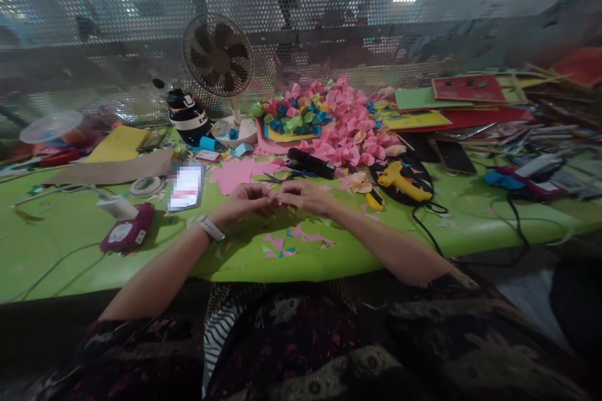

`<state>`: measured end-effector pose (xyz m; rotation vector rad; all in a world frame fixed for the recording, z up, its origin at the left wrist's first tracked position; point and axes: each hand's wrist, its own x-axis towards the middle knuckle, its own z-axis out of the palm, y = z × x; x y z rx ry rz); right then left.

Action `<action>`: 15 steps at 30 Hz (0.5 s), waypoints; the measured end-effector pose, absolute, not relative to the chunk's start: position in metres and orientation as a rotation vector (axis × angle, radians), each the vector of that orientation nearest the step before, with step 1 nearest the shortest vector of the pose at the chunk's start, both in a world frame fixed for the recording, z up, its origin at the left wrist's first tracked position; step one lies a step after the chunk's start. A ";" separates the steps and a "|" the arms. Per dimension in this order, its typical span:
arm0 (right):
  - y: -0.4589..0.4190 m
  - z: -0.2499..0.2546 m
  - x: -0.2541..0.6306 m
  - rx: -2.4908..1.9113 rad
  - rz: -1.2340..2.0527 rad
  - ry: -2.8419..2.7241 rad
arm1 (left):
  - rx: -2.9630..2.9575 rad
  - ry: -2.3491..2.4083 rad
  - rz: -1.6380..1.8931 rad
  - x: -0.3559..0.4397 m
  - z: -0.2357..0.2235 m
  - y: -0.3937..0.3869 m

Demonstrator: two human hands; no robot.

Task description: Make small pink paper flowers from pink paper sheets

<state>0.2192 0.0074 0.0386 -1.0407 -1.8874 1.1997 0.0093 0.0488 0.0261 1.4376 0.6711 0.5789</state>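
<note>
My left hand (pixel 245 202) and my right hand (pixel 306 195) meet fingertip to fingertip above the green table. Both are closed in a pinch; whatever lies between the fingers is too small and hidden to make out. Just beyond them are scissors (pixel 273 179), a black stapler (pixel 311 163) and stacked pink paper (pixel 234 175). Pink and blue paper scraps (pixel 301 238) lie scattered on the near side of my hands. A peach paper flower (pixel 359 183) sits to the right of my right hand, beside a yellow-handled tool (pixel 375 199).
Behind is a heap of pink paper flowers (pixel 345 119) and a small fan (pixel 219 59). To the right lies a yellow glue gun (pixel 403 183) with a black cord. A lit phone (pixel 186 187), a tape roll (pixel 147 186) and a purple power strip (pixel 128 229) are leftward.
</note>
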 end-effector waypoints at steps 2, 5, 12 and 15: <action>0.012 0.036 0.222 -1.050 1.175 -1.881 | 1.448 0.697 0.594 0.010 0.025 0.050; 0.022 0.032 0.230 -1.196 0.931 -1.950 | 1.444 0.742 0.660 0.010 0.024 0.053; 0.039 0.026 0.239 -1.771 0.217 -2.344 | 1.385 0.773 0.854 0.009 0.023 0.062; 0.040 0.028 0.236 -1.784 0.077 -2.334 | 1.365 0.769 0.877 0.009 0.022 0.064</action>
